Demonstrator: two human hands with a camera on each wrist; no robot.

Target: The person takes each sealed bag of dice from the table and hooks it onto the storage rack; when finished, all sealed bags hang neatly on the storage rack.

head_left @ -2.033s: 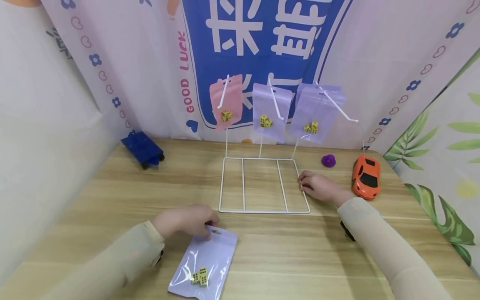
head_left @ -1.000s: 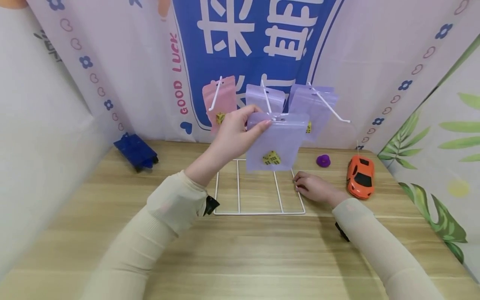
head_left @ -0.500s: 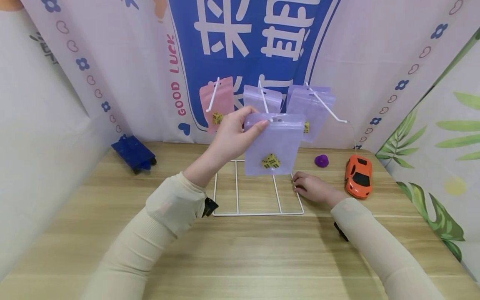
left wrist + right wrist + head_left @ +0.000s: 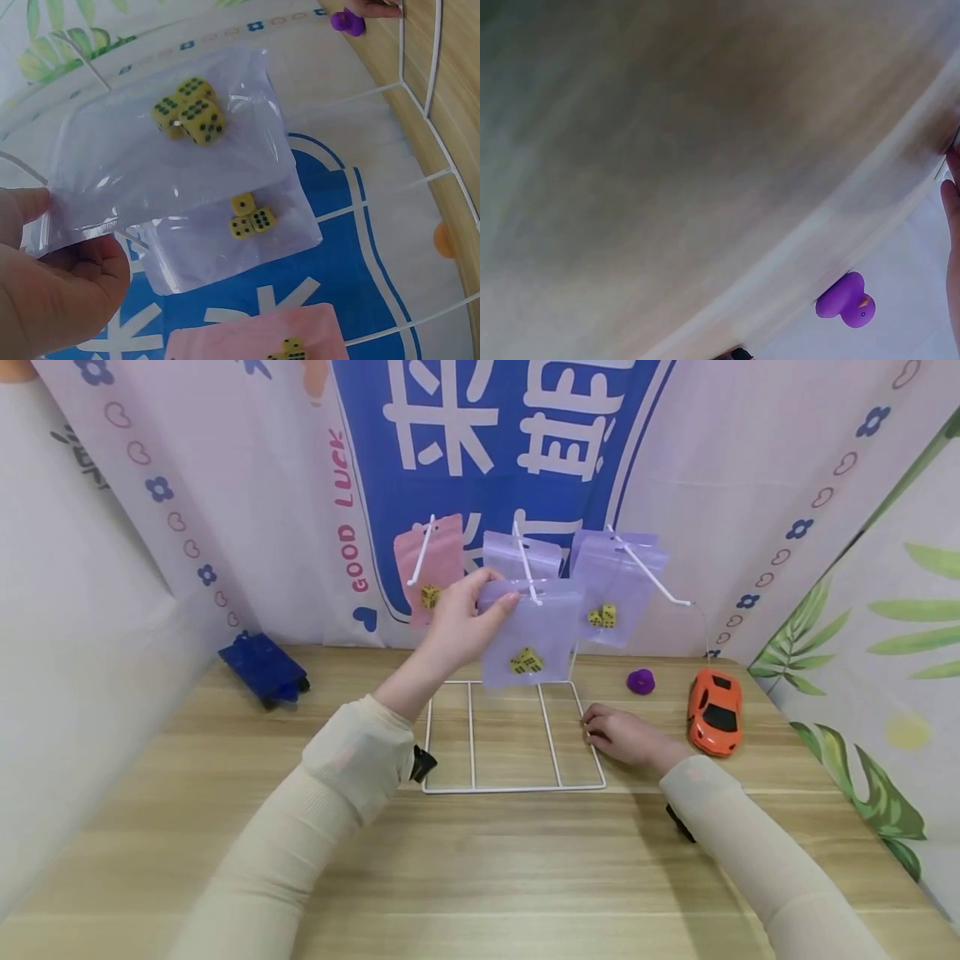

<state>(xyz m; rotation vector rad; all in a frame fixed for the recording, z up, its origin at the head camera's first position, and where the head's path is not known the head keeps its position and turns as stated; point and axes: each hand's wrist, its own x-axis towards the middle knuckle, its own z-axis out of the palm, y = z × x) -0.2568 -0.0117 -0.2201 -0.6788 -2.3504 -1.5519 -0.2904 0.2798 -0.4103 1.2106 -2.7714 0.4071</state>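
Observation:
My left hand (image 4: 467, 620) pinches the top corner of a clear lilac zip bag (image 4: 534, 639) with yellow dice (image 4: 527, 661) in it. The bag hangs upright at the middle prong of a white wire display rack (image 4: 513, 790); the prong's tip shows in front of the bag's top edge, by its hang hole. Behind it another lilac bag (image 4: 292, 225) hangs on the same prong. My right hand (image 4: 618, 732) grips the right side wire of the rack's base, fingers curled at it. The right wrist view shows only its fingertips (image 4: 952, 187), at the edge.
A pink bag of dice (image 4: 408, 556) hangs on the left prong, lilac bags (image 4: 637, 572) on the right one. A purple rubber duck (image 4: 847, 301) and an orange toy car (image 4: 715, 714) stand right of the rack. A dark blue object (image 4: 262, 667) lies at the left. A printed curtain hangs behind.
My left hand has lifted the bag off the table up to the middle prong, then shifted it slightly back and left, onto the prong's tip. The right hand stays at the rack's base.

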